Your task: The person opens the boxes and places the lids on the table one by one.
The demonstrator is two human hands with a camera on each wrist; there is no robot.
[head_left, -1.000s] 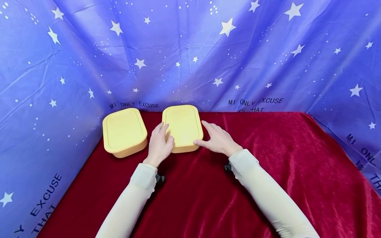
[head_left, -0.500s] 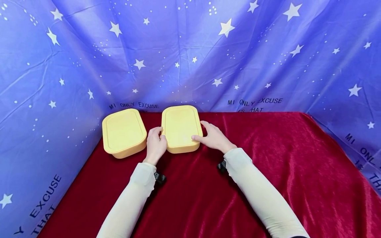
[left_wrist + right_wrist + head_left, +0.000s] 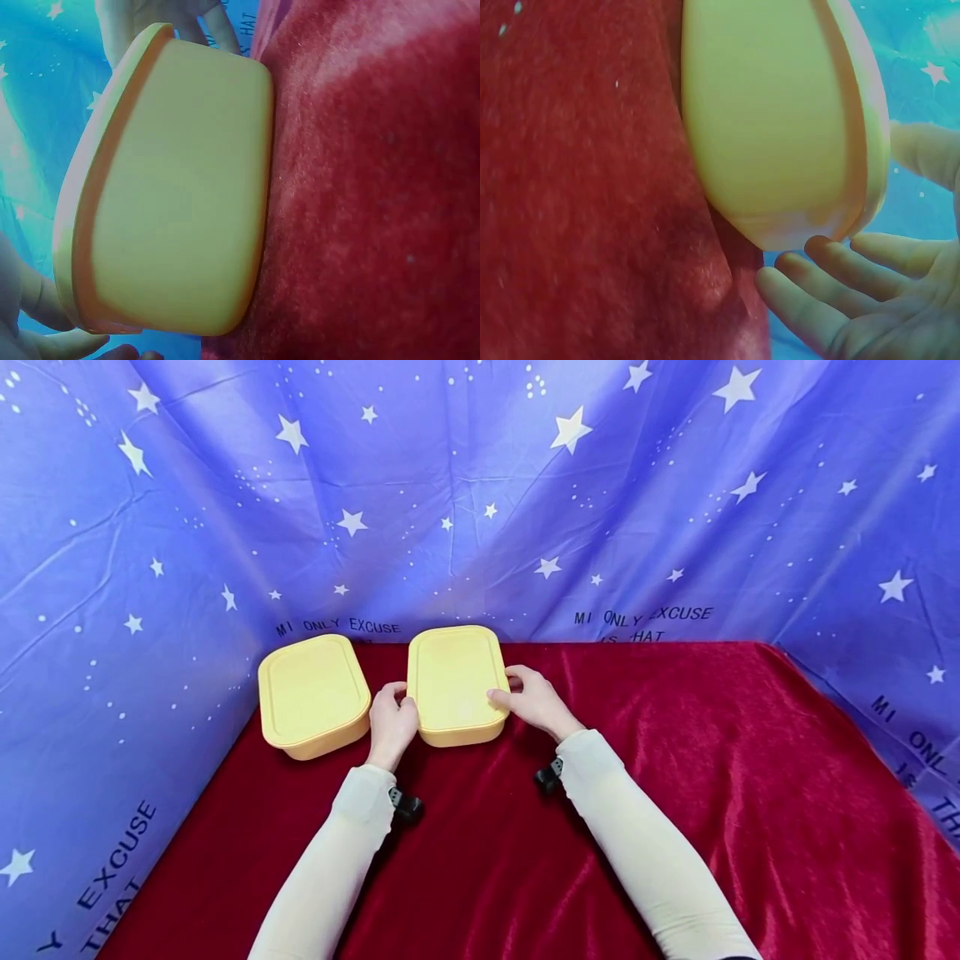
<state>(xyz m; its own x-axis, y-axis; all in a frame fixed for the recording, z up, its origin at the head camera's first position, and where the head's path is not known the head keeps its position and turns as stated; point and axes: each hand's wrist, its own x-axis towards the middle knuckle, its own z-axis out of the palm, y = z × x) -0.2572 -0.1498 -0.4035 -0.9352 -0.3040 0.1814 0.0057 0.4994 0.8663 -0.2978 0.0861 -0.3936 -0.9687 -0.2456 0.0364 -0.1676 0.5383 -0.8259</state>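
Yellow plastic box (image 3: 455, 683), likely light and slick, is being clasped by left hand (image 3: 392, 723) at nine o'clock and right hand (image 3: 531, 700) at three.

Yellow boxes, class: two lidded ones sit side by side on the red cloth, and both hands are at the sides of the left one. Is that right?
Not quite. In the head view the left hand and right hand flank the right box. The left box stands untouched on the red cloth.
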